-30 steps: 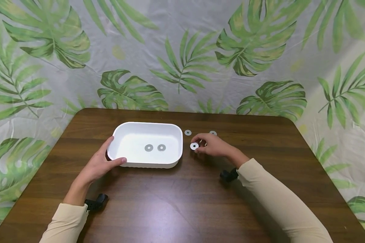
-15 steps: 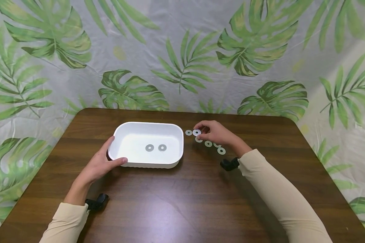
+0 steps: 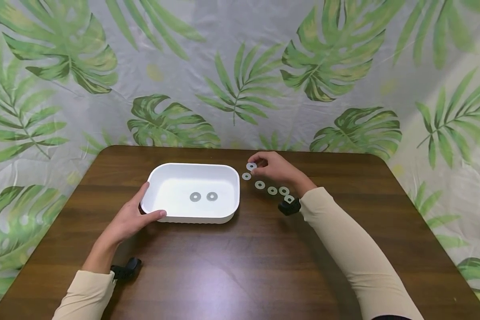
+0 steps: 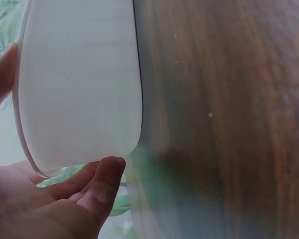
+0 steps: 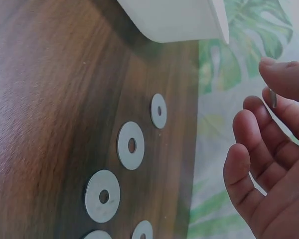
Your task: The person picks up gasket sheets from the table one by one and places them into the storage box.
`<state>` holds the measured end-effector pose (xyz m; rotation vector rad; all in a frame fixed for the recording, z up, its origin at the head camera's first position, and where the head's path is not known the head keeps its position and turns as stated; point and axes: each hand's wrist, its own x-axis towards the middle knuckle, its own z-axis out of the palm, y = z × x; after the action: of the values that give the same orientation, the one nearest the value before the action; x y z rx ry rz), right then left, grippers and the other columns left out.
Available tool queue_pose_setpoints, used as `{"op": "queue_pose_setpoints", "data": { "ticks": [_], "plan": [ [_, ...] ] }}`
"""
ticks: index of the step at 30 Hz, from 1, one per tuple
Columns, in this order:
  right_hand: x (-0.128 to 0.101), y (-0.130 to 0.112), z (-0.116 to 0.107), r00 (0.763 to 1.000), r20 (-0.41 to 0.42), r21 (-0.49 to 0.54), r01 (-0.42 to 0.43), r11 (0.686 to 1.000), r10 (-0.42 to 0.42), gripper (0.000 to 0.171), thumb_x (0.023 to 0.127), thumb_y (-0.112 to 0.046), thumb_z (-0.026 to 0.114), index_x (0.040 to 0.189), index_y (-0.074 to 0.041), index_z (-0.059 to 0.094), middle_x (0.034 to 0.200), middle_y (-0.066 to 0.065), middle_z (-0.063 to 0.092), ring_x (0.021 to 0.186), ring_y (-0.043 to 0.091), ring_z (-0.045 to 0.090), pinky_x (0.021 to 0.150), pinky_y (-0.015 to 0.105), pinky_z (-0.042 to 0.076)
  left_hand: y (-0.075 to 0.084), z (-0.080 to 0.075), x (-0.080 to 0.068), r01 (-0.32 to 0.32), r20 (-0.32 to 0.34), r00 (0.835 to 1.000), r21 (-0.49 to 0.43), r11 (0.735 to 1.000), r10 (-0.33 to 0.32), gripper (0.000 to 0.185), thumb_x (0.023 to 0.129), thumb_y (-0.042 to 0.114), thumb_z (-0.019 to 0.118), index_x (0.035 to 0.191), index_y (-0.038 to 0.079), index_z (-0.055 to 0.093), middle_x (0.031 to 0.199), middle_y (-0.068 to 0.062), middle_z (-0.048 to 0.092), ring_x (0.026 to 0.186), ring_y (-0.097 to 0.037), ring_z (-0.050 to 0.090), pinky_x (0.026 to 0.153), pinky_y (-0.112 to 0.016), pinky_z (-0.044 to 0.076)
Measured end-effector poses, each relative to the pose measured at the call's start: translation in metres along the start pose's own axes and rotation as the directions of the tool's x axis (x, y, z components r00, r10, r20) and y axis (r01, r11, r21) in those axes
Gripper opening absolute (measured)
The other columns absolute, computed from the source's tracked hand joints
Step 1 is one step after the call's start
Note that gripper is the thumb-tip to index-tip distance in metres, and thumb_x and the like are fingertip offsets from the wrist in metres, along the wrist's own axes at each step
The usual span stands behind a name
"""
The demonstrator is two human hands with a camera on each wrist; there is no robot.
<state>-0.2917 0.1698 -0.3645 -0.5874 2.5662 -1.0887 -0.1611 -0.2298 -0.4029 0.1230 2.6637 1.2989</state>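
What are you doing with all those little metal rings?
A person sits at a brown table. The left hand holds the near corner of a white tub, which has two washers lying flat inside. The right hand has lifted one washer, pinched in its fingertips just right of the tub's far corner. Five more loose washers lie in a curved row on the table under that hand.

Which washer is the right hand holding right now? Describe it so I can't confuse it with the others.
Start at the white tray on the brown table. Just past its far right corner, the right hand pinches one washer at its fingertips. The other washers outside the tray lie flat in a row on the wood.
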Motion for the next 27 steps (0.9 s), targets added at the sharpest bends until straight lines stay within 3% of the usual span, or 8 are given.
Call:
{"op": "queue_pose_setpoints", "data": {
  "ticks": [19,27],
  "plan": [
    [0.03,-0.033,0.026,1.0,0.03,0.093,0.0,0.996,-0.003,0.033,0.095,-0.021,0.066,0.127,-0.014,0.062,0.126,0.007,0.062,0.113,0.023,0.059,0.096,0.047,0.05,-0.003,-0.001,0.001,-0.006,-0.025,1.0,-0.006,1.0,0.006,0.107,0.086,0.034,0.075,0.16,0.004,0.003,0.161,-0.033,0.016,0.146,-0.048,0.024,0.114,-0.061,0.025],
    [0.035,-0.042,0.033,0.996,0.044,0.024,0.07,0.997,-0.071,0.035,0.095,-0.019,0.067,0.129,-0.011,0.063,0.119,0.009,0.063,0.098,0.022,0.055,0.085,0.034,0.047,-0.004,0.0,0.001,-0.008,-0.02,1.0,-0.001,1.0,0.008,0.107,0.086,0.035,0.075,0.16,0.004,0.003,0.161,-0.032,0.016,0.146,-0.048,0.025,0.114,-0.061,0.026]
  ]
}}
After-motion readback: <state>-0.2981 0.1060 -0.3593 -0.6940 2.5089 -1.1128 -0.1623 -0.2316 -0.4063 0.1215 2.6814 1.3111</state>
